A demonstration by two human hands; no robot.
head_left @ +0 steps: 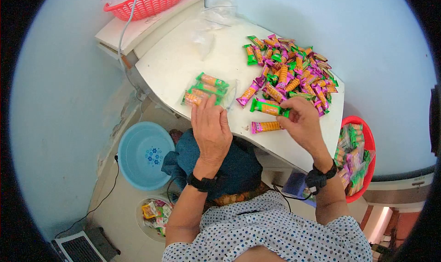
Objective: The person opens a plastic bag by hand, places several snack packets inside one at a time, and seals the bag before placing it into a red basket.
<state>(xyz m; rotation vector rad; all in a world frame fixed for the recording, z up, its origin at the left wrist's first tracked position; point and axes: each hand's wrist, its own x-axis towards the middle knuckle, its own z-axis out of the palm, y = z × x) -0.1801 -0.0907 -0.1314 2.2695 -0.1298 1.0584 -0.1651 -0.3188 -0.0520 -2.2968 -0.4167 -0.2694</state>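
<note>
My right hand (302,122) pinches the right end of a green-ended biscuit packet (268,107), held low over the white table. Just below it lies a purple-ended biscuit packet (265,127). My left hand (212,131) is open, its fingers stretched out over the near edge of a clear plastic bag (232,94). Several green-ended biscuit packets (210,88) lie stacked in or under that bag; the clear film makes it hard to tell which. Beyond my right hand spreads a heap of green and purple biscuit packets (294,71).
Clear plastic bags (206,32) lie at the table's (170,64) back. A red basket (151,3) stands on a ledge at upper left. On the floor are a blue basin (138,157) and a wrapper-filled bin (156,234). A red tub (367,170) of bagged packets stands right.
</note>
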